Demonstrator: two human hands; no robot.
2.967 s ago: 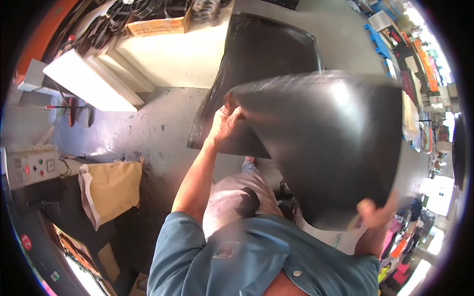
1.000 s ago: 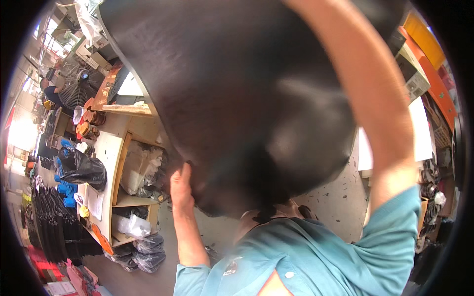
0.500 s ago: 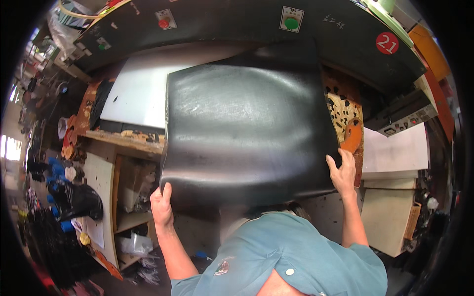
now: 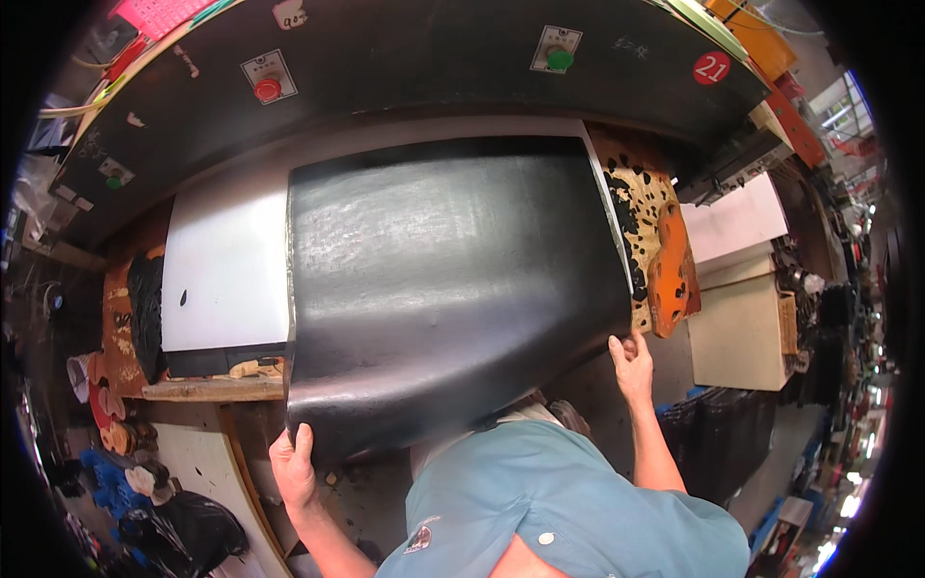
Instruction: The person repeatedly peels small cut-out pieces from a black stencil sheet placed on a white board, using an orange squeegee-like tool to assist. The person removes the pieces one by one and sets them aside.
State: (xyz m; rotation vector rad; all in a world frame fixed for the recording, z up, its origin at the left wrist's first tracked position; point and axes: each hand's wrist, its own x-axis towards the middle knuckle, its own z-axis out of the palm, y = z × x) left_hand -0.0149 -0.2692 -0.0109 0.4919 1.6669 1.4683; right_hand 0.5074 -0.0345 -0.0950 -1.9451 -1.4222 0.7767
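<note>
A large black flexible sheet (image 4: 434, 260), rubber- or leather-like, lies partly over a white board (image 4: 226, 270) on the machine bed. Its near part sags over the front edge toward my body. My left hand (image 4: 296, 466) pinches the near left corner, thumb on top. At the near right corner my right hand (image 4: 631, 364) grips the edge, its fingers partly hidden beneath. Just beyond my right hand rests an orange shaped die (image 4: 672, 275), on a tan surface (image 4: 644, 197) strewn with small black scraps.
Ahead stands a dark machine front with a red button (image 4: 267, 90) and a green button (image 4: 559, 60). A pale box (image 4: 737, 332) is at the right. Below left are a wooden ledge (image 4: 212, 389) and a black plastic bag (image 4: 183, 530).
The sheet's far part has come down flat onto the white board, and its far edge is now straight. The view has shifted; both hands still hold the near corners.
</note>
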